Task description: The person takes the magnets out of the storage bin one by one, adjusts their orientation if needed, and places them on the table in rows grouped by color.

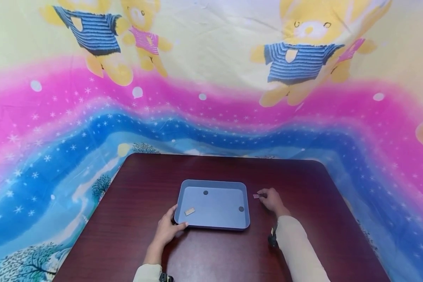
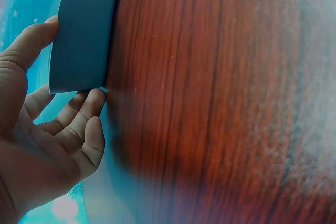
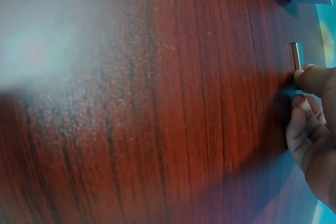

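Note:
A shallow blue-grey rectangular tray (image 1: pixel 211 225) lies on the dark red-brown table. My left hand (image 1: pixel 167 229) grips its near left corner, thumb at the front rim and fingers along the left side; the left wrist view shows the thumb (image 2: pixel 34 40) on the tray's edge (image 2: pixel 84 35). Inside the tray are a small tan rectangular piece (image 1: pixel 189 211) and two dark round discs, one toward the back (image 1: pixel 206 192) and one at the right (image 1: pixel 241 209). Right of the tray, my right hand (image 1: pixel 272 200) pinches a small flat pinkish rectangular piece (image 1: pixel 256 196) by its end, seen edge-on as a thin piece (image 3: pixel 297 56).
The table (image 1: pixel 211 254) has rounded far corners and stretches out around the tray. A cloth with printed bears (image 1: pixel 296 58) hangs behind and along the sides. Dark straps with small devices (image 1: pixel 273 237) sit on both wrists.

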The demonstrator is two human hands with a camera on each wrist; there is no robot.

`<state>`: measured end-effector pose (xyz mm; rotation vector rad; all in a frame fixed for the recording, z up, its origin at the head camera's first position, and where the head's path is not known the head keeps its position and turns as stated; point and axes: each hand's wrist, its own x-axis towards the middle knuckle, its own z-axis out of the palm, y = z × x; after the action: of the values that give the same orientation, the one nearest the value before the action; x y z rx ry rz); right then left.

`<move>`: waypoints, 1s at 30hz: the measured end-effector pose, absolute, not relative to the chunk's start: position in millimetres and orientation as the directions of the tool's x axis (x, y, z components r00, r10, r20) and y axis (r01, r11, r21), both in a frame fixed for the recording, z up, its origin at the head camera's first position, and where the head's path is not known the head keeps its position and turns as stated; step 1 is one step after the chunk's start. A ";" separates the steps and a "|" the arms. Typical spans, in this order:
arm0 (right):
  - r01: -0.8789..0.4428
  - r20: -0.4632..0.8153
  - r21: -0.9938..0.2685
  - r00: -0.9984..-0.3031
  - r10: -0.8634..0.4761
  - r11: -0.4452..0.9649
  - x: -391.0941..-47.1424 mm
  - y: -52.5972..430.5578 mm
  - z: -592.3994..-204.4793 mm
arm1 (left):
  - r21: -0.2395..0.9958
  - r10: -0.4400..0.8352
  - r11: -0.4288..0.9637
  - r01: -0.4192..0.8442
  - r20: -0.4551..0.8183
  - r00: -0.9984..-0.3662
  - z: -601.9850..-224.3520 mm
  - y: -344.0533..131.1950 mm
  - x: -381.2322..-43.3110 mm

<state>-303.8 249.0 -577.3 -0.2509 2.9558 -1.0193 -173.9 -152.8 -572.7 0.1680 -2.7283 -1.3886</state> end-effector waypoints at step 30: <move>0.066 -0.158 -0.821 -0.981 -0.115 0.567 -290.8 252.1 -546.2 | 0.825 -0.109 0.563 -0.056 0.007 -0.994 -568.9 -154.9 -170.5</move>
<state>-290.8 252.1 -546.2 -0.0409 2.6050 -1.3770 -170.5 -154.9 -568.9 0.1436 -2.7265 -1.4352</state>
